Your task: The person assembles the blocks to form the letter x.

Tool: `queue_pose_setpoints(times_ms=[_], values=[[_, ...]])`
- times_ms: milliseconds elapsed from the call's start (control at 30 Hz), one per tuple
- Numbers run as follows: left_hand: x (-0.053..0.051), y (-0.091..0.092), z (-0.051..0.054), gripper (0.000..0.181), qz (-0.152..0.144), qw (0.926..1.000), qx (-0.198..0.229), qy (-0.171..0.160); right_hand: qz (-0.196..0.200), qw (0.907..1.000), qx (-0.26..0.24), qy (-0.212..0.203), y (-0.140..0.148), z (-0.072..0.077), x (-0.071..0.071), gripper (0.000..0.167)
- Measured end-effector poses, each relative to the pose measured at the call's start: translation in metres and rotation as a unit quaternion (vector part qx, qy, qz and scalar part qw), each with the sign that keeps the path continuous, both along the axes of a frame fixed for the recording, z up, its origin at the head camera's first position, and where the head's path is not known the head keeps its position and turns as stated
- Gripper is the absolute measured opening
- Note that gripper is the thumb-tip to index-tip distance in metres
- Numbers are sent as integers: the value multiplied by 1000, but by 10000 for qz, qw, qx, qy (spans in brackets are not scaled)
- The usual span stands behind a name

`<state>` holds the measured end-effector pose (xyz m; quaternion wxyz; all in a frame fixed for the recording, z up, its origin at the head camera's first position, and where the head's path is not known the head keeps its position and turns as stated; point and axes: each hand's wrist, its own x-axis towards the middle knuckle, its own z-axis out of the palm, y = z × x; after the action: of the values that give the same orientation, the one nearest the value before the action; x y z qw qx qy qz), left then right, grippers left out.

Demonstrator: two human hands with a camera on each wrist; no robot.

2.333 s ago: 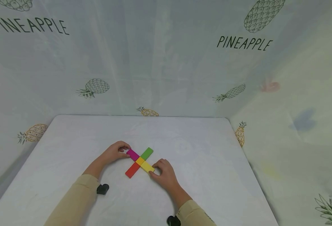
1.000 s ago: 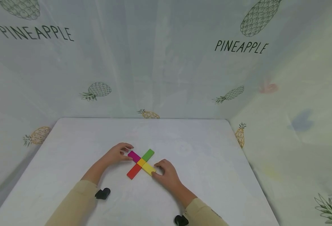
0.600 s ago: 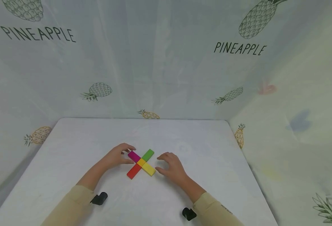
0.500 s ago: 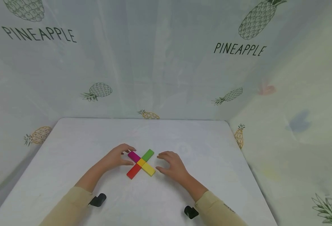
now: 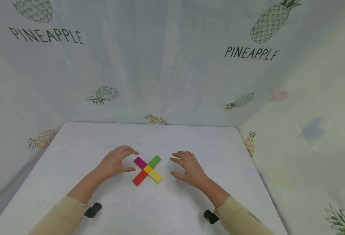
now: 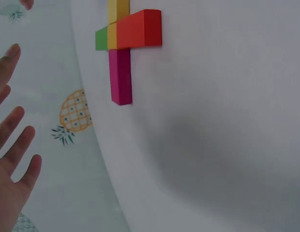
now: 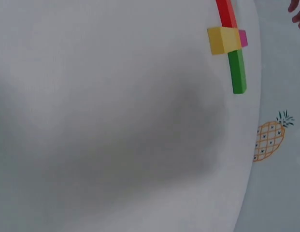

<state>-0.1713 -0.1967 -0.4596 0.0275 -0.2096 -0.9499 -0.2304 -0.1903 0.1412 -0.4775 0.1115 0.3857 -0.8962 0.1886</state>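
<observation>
Several coloured blocks form an X on the white table. An orange-yellow square block (image 5: 147, 168) sits in the middle. Around it lie a magenta block (image 5: 140, 162), a green block (image 5: 154, 161), a red block (image 5: 140, 178) and a yellow block (image 5: 155, 176), their inner ends meeting it. My left hand (image 5: 114, 162) hovers left of the magenta block, thumb and fingers spread apart and holding nothing. To the right of the yellow block is my right hand (image 5: 190, 168), also spread and bare. The left wrist view shows the magenta block (image 6: 121, 76) standing clear of the fingers (image 6: 17, 150).
The white table (image 5: 172, 209) has rounded far corners. A curtain (image 5: 166, 65) printed with pineapples hangs behind and beside it. A black wrist device (image 5: 93, 210) shows by the left sleeve, and another black device (image 5: 211, 216) by the right one.
My right hand has let go of the yellow block and drawn away rightward. My left hand has drawn back leftward from the magenta block, its fingers spreading. The X of blocks keeps its shape.
</observation>
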Motion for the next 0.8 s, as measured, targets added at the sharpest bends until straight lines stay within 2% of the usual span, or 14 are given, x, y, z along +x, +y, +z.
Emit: queue_pose_setpoints(times_ms=[133, 300, 600, 800], values=[[3, -9, 4, 64, -85, 9978, -341, 558, -101, 9991, 403, 60, 9, 4, -1, 53], [5, -20, 5, 71, -90, 9931, -695, 939, -177, 9984, 545, -30, 19, 8, 0, 57], [9, -38, 10, 76, 4, 9843, -953, 1483, -216, 9966, 679, 420, 35, 6, 3, 61], [10, -47, 8, 76, -48, 9763, -942, 1948, -375, 9958, 738, 402, 43, 4, 4, 62]])
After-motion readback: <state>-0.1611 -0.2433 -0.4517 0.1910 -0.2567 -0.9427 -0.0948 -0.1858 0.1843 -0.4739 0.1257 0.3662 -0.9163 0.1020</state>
